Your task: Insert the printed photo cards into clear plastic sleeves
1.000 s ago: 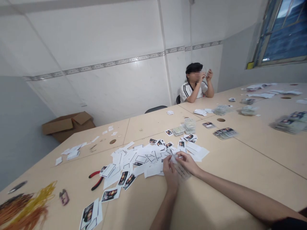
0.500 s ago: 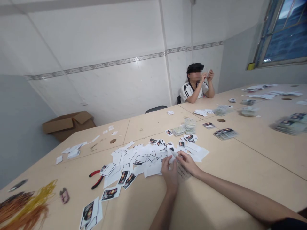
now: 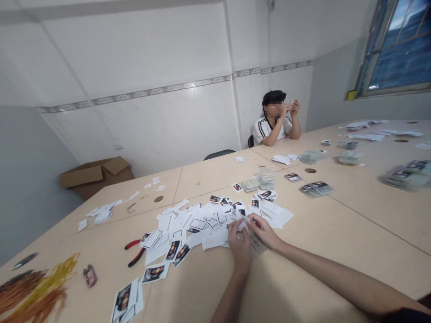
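My left hand (image 3: 239, 244) and my right hand (image 3: 264, 231) are close together over the front of the table. Between their fingertips they pinch a small whitish card (image 3: 244, 220), partly covered by the fingers. Whether it is bare paper or has a clear sleeve, I cannot tell. Under my hands lies a clear plastic packet (image 3: 258, 246), largely hidden by the wrists. Just beyond and to the left spreads a loose heap of white cut papers (image 3: 198, 224), with dark printed picture cards (image 3: 182, 255) among them.
Red-handled pliers (image 3: 136, 256), a pink clipper (image 3: 90, 276) and yellow and brown cords (image 3: 50, 287) lie left. Stacked clear packets (image 3: 266, 177) stand behind the heap, with more packets (image 3: 316, 189) to the right. A co-worker (image 3: 272, 123) sits across the table (image 3: 303, 264). A cardboard box (image 3: 97, 175) stands beyond it.
My hands stay nearly in place. The card between my fingertips has tipped lower, and a printed card behind it shows more. The co-worker barely moves.
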The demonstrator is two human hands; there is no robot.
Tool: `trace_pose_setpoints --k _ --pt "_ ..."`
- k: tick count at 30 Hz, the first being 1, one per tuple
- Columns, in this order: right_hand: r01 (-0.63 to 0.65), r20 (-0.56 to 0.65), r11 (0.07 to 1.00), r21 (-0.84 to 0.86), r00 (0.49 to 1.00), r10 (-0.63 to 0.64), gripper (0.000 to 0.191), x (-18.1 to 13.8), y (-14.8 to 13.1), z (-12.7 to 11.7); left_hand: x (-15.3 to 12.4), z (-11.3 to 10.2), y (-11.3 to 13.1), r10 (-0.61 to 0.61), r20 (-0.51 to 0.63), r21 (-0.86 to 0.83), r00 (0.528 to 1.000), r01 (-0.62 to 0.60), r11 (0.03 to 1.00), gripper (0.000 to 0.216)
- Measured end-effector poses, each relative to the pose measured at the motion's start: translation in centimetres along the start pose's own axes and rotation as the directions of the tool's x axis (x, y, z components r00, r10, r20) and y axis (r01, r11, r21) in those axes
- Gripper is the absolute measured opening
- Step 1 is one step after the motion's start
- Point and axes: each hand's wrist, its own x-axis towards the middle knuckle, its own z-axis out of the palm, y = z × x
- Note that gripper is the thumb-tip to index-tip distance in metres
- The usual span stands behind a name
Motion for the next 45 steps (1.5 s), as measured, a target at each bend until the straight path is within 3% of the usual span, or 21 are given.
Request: trace_pose_setpoints --k 17,27,45 --pt "-0.004 -0.060 1.000 -0.003 0.998 0.003 0.023 -0.02 0.21 -0.15 0.03 0.15 0.05 -0.021 -0.017 -0.032 1.000 0.021 0.999 0.026" --pt "-0.039 -0.168 0.999 0.032 0.985 0.044 0.019 0.12 0.49 -0.25 -0.07 0.18 -0.01 -0.012 -0.007 -0.027 1.000 0.011 1.000 0.026" --pt "-0.047 -0.258 0.960 0.275 0.958 0.121 0.021 0.36 0.27 -0.13 -0.18 0.33 -0.42 -0.034 0.042 -0.030 0.999 0.036 0.999 0.028"
